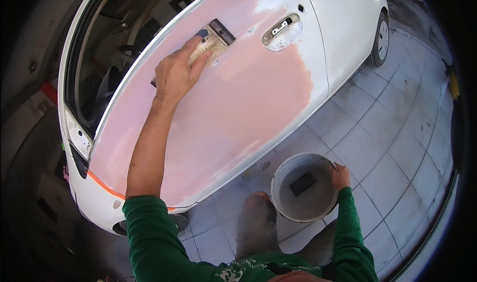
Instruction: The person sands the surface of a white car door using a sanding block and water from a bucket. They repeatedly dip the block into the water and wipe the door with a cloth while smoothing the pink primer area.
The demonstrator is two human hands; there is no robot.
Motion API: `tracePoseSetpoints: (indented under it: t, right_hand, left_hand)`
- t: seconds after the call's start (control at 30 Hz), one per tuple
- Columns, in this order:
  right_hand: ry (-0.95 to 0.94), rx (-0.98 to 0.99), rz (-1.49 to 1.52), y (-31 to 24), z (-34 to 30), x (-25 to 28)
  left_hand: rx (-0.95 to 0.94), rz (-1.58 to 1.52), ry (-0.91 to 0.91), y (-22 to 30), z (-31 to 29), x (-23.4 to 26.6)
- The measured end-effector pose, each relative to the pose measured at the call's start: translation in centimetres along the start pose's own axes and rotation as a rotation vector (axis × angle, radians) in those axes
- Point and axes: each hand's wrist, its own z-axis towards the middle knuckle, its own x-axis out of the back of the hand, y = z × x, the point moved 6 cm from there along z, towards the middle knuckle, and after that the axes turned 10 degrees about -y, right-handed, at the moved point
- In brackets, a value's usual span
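A white car's door [218, 128] with a broad patch of pink coating lies along my left side. My left hand [176, 72] is closed round a long cream sanding block [209, 46] with dark ends, pressed against the pink area below the window. On my right, a round bucket [276, 177] holds cloudy grey water, and a dark rectangular pad [302, 184] shows inside it. My right hand [341, 176] grips the bucket's right rim, fingers partly hidden by the edge.
Ahead of the sanding block is a bare door-handle recess [281, 32]. The car's rear wheel [380, 38] stands at the far right. Pale tiles [387, 133] cover the floor. My knees [256, 222] are between the car and the bucket. Orange tape [104, 185] edges the door's front.
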Motion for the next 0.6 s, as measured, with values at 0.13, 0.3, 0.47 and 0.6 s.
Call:
tracePoseSetpoints:
  t: [0.13,0.3,0.47,0.6]
  right_hand:
    - [-0.064,-0.036,0.02,-1.5,0.3,-0.3]
    - [-0.071,-0.052,0.043,-1.0,0.1,-0.1]
    - [-0.012,-0.045,0.015,0.0,0.0,0.6]
    - [-0.032,-0.007,0.046,-1.4,0.3,-0.6]
  left_hand:
    - [0.058,0.2,0.091,0.5,10.1,3.5]
    - [0.149,0.113,-0.026,1.7,11.6,1.6]
    - [-0.072,0.112,0.089,3.1,-0.5,-1.3]
    - [0.11,0.246,-0.02,3.8,10.4,1.0]
